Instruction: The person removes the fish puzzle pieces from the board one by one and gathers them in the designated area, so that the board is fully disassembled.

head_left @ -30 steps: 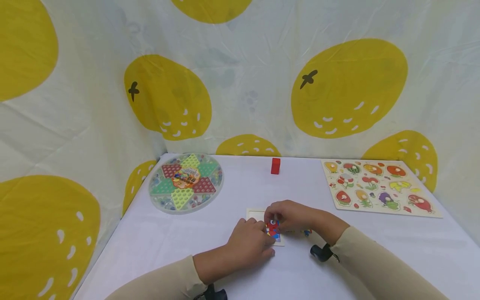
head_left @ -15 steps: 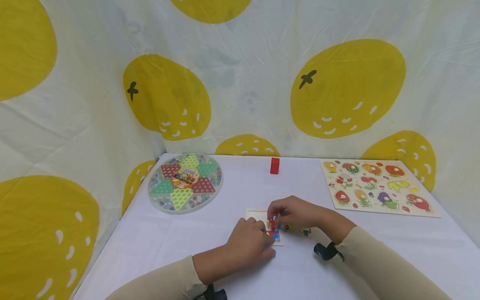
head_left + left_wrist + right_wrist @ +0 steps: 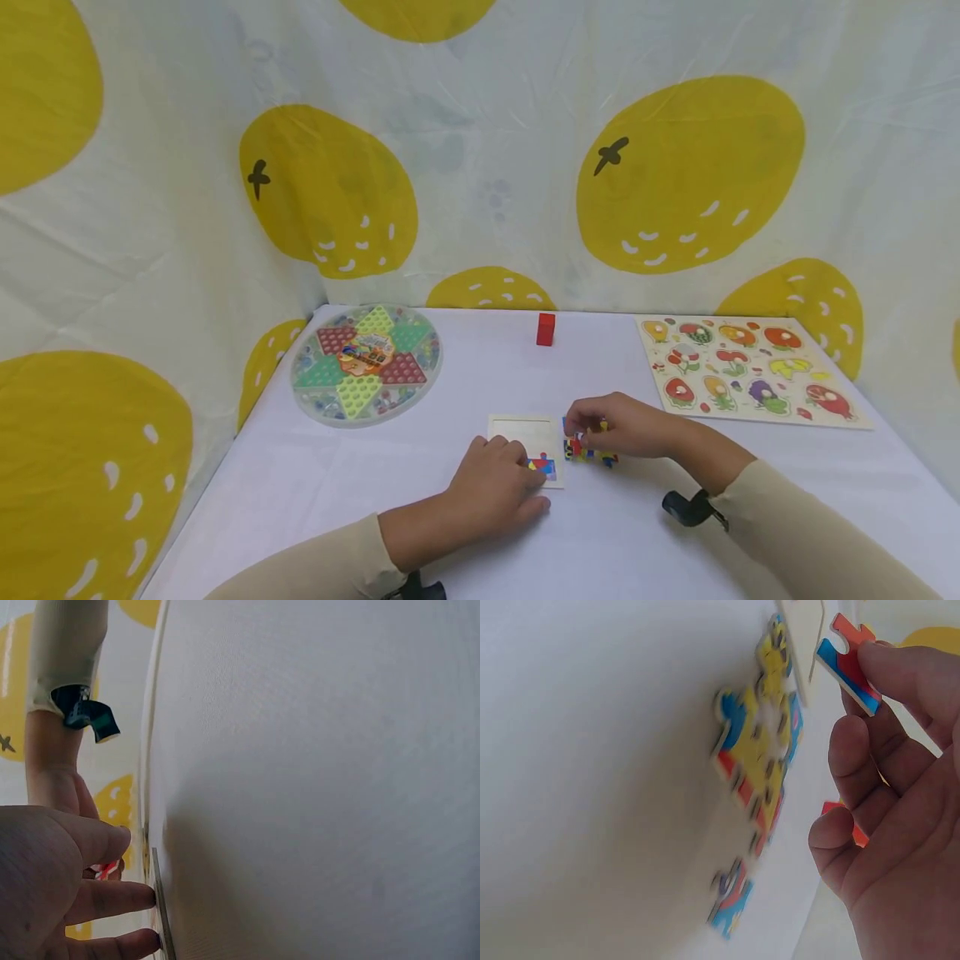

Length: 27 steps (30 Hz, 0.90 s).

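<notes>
My left hand rests on the lower left of a small pale wooden puzzle frame. Its fingers reach to the frame's edge in the left wrist view, held fairly straight. Beside these fingertips, joined red, yellow and blue pieces lie in the frame's lower right. Just right of the frame, my right hand pinches a red and blue jigsaw piece between thumb and fingers. Below that hand lie several loose jigsaw pieces, yellow, red and blue, partly hidden by it in the head view.
A round Chinese checkers board lies at the back left. At the back edge stands a red block. A fruit peg puzzle board occupies the back right. A curtain with yellow fruit prints hangs behind the white table.
My right hand has lifted a jigsaw piece out of the frame and moved right, over the loose pieces. More of the frame's bare bottom shows. My left hand stays in place.
</notes>
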Each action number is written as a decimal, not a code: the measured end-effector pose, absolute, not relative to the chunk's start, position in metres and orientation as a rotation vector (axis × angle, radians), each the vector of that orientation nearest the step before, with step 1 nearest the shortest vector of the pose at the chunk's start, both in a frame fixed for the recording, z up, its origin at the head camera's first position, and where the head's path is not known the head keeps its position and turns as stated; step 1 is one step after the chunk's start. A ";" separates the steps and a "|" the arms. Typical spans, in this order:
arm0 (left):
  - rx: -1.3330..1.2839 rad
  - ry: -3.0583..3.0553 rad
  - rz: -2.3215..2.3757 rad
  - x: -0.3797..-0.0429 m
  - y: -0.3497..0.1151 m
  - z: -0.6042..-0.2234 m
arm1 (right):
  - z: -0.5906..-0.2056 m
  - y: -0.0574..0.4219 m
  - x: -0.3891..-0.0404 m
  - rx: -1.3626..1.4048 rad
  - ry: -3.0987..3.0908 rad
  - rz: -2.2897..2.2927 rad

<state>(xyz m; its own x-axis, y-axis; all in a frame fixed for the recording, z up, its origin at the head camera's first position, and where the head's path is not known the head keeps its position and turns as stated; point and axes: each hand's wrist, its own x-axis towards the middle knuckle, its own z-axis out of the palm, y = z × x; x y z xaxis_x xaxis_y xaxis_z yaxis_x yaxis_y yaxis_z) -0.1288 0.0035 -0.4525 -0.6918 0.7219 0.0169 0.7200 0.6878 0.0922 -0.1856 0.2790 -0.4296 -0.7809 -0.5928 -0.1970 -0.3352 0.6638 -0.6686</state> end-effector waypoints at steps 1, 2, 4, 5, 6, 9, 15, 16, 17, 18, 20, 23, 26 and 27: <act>1.226 2.868 0.134 -0.128 0.003 -0.452 | -0.429 0.282 -0.184 -0.712 2.481 -0.881; 1.227 2.866 0.128 -0.128 0.003 -0.453 | -0.429 0.285 -0.183 -0.695 2.480 -0.881; 1.225 2.861 0.114 -0.127 0.003 -0.453 | -0.428 0.290 -0.181 -0.672 2.476 -0.883; 1.225 2.858 0.107 -0.127 0.003 -0.453 | -0.428 0.293 -0.180 -0.660 2.476 -0.882; 1.221 2.854 0.104 -0.126 0.003 -0.453 | -0.427 0.296 -0.179 -0.652 2.472 -0.885; 1.201 2.842 0.096 -0.125 0.003 -0.453 | -0.427 0.304 -0.176 -0.633 2.477 -0.882; 1.197 2.832 0.102 -0.125 0.002 -0.455 | -0.429 0.318 -0.169 -0.547 2.499 -0.864; 1.202 2.831 0.103 -0.125 0.002 -0.456 | -0.430 0.320 -0.168 -0.529 2.497 -0.869; 1.206 2.830 0.107 -0.125 0.002 -0.456 | -0.430 0.322 -0.167 -0.514 2.499 -0.869; 1.203 2.825 0.111 -0.125 0.002 -0.456 | -0.431 0.325 -0.166 -0.500 2.499 -0.870; 1.200 2.820 0.115 -0.125 0.001 -0.456 | -0.433 0.329 -0.164 -0.472 2.499 -0.879; 1.195 2.814 0.113 -0.123 0.000 -0.454 | -0.436 0.335 -0.164 -0.471 2.515 -0.868; 1.189 2.811 0.112 -0.122 -0.001 -0.452 | -0.437 0.338 -0.165 -0.482 2.532 -0.852; 1.185 2.812 0.115 -0.121 -0.001 -0.452 | -0.437 0.339 -0.165 -0.482 2.532 -0.848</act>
